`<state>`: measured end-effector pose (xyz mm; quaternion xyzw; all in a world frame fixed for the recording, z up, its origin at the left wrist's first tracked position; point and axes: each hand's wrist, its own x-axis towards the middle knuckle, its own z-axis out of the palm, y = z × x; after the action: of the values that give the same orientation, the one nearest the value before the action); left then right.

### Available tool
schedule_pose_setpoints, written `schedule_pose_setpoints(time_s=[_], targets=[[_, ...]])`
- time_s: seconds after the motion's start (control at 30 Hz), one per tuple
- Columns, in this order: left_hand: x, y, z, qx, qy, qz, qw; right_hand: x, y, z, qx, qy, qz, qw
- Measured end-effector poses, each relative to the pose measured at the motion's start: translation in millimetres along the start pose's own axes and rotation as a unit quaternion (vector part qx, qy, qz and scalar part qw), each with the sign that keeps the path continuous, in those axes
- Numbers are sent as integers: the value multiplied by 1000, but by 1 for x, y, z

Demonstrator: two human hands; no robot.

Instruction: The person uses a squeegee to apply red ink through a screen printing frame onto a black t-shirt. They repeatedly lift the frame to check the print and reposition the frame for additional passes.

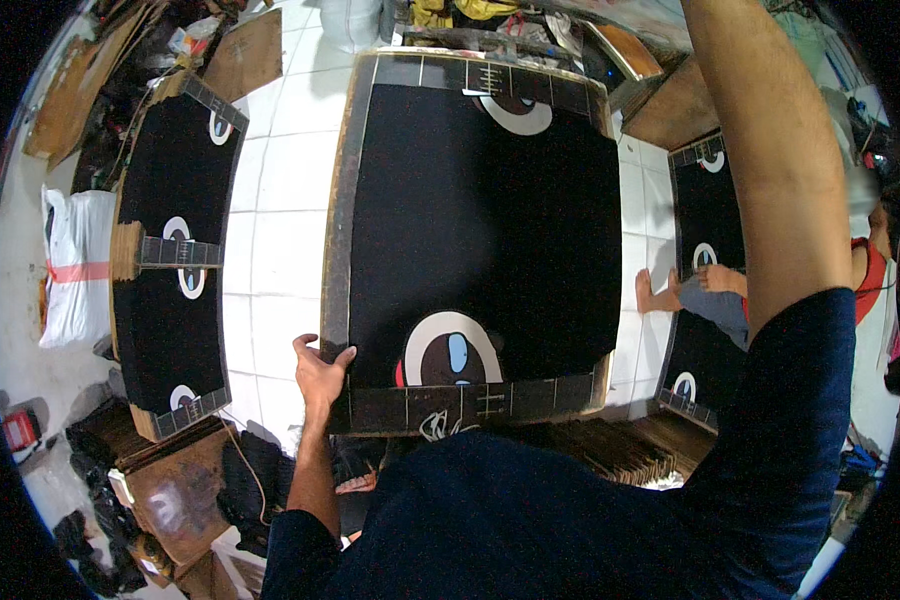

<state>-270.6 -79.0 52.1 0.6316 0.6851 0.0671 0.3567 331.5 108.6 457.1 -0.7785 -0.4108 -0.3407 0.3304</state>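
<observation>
In front of me lies a dark, wood-edged board [338, 210] with a black fabric panel [490, 220] spread over it. The fabric carries printed cartoon eyes, one near the close edge and one at the far edge. My left hand [322, 374] grips the board's near left edge, its thumb on top and its fingers at the outer side. My right arm [785, 160] is raised and runs out past the top of the picture, so the right hand is out of sight.
Similar boards with black fabric stand left [175, 190] and right [705, 210]. Another person's hand [715, 280] and foot [655, 292] show by the right board. White tiled floor [280, 240] lies between. A white sack [75, 270] and a brown wooden box [175, 495] are at left.
</observation>
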Motion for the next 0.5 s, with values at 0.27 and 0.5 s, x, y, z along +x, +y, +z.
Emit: schedule_pose_setpoints(time_s=[0.27, 0.5], targets=[[27, -33, 35, 26, 17, -11, 999, -25, -9, -13, 37, -24, 21, 999], [49, 90, 38, -110, 52, 97, 988, -116, 7, -21, 137, 40, -42, 989]])
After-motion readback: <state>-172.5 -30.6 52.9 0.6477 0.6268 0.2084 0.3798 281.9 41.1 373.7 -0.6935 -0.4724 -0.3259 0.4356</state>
